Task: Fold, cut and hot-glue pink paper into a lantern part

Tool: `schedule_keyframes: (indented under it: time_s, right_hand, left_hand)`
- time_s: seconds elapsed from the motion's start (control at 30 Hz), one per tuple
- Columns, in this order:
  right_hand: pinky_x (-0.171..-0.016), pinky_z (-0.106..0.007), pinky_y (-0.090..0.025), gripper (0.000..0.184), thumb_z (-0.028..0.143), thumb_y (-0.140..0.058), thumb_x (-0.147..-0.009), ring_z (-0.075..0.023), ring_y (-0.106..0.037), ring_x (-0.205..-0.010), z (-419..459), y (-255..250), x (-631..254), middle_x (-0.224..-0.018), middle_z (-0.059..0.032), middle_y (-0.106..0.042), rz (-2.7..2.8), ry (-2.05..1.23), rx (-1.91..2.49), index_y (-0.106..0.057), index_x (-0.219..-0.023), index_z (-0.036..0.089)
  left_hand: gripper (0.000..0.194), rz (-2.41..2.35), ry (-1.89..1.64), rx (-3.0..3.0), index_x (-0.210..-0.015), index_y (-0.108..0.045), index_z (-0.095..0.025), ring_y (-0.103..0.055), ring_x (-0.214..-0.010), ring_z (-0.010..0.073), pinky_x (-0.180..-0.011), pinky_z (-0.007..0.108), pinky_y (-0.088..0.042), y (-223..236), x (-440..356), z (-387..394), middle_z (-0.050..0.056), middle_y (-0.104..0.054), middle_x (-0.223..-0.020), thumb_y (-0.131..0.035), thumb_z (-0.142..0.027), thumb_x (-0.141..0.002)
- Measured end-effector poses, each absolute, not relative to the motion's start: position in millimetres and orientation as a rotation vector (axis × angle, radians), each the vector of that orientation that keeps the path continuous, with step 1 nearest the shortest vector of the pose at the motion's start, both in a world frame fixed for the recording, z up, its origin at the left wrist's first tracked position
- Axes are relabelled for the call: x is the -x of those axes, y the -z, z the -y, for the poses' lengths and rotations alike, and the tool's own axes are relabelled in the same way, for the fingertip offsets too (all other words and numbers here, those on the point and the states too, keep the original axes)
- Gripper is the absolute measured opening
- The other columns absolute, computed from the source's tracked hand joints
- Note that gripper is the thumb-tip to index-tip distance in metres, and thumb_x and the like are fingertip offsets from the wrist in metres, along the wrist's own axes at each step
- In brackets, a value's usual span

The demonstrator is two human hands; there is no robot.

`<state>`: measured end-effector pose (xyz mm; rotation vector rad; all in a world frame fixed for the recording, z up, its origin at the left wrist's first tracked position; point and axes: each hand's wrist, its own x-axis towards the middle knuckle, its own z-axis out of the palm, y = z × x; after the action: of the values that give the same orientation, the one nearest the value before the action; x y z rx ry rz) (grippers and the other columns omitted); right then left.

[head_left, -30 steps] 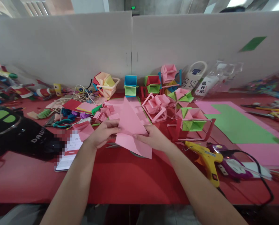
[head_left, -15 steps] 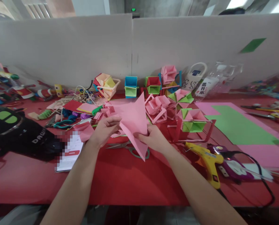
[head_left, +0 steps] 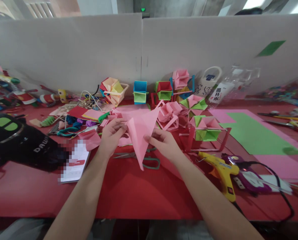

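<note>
A sheet of pink paper is held up in front of me, bent into a pointed shape with one corner hanging down. My left hand pinches its left edge between thumb and fingers. On the right side, my right hand grips the paper with the thumb on the near face and the fingers partly behind it. Scissors with grey-green handles lie on the red table just below, partly covered by the paper's hanging corner. More pink paper lies behind my hands.
Folded-paper models stand across the back and right. A yellow glue gun and a purple-and-white power strip with a black cord lie at right. Green paper lies beyond. A black hair dryer and a phone sit at left.
The pink paper has been turned and its lower corner has swung left. My right hand has shifted slightly on its edge; my left hand keeps its pinch.
</note>
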<state>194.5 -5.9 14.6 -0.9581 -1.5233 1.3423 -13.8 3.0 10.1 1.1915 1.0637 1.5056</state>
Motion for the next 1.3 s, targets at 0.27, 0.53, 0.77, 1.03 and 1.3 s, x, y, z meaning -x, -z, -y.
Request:
schedule_keyframes:
  time_s: [0.27,0.53,0.77,1.03,1.3]
  right_hand:
    - [-0.067,-0.031,-0.055,0.028,0.035,-0.079,-0.072,-0.0178,-0.067,-0.074,9,-8,-191,-0.090,-0.0075,-0.074,1.489,-1.531,0.919,-0.071,-0.090,0.015]
    - [-0.056,-0.028,-0.051,0.021,0.032,-0.074,-0.073,-0.0179,-0.064,-0.064,13,-3,-187,-0.077,-0.0067,-0.071,1.607,-1.412,1.115,-0.068,-0.081,0.014]
    - [-0.066,-0.032,-0.053,0.027,0.031,-0.076,-0.072,-0.0224,-0.068,-0.078,7,-2,-188,-0.090,-0.0104,-0.075,1.531,-1.228,1.113,-0.072,-0.091,0.012]
    - [-0.067,-0.031,-0.053,0.022,0.013,-0.068,-0.071,-0.0209,-0.067,-0.075,8,4,-181,-0.080,-0.0050,-0.074,1.534,-1.270,0.890,-0.071,-0.093,0.014]
    - [-0.082,-0.032,-0.052,0.033,0.010,-0.061,-0.070,-0.0191,-0.065,-0.090,7,-4,-186,-0.096,-0.0031,-0.072,1.508,-1.433,0.745,-0.071,-0.100,0.019]
  left_hand:
    - [0.030,-1.012,-1.537,-1.231,-0.099,-0.059,-0.020,-0.064,-0.068,0.0108,-0.055,0.022,-0.055,-1,8,-6,0.001,-0.063,-0.094,-0.075,-0.033,-0.076]
    - [0.038,-1.016,-1.451,-1.147,-0.101,-0.061,-0.020,-0.065,-0.069,0.0140,-0.053,0.021,-0.050,-5,6,-1,0.003,-0.069,-0.094,-0.079,-0.033,-0.070]
    - [0.045,-0.847,-1.091,-1.081,-0.109,-0.064,-0.021,-0.068,-0.091,0.0203,-0.076,0.030,-0.054,-8,5,7,0.006,-0.071,-0.104,-0.082,-0.031,-0.069]
    - [0.031,-0.992,-1.118,-1.281,-0.088,-0.065,-0.014,-0.056,-0.063,0.0102,-0.059,0.023,-0.047,1,-11,5,0.001,-0.064,-0.078,-0.076,-0.042,-0.076]
    - [0.033,-1.110,-1.217,-1.335,-0.087,-0.064,-0.014,-0.058,-0.065,0.0132,-0.058,0.024,-0.048,5,-1,-3,0.001,-0.064,-0.075,-0.073,-0.045,-0.077]
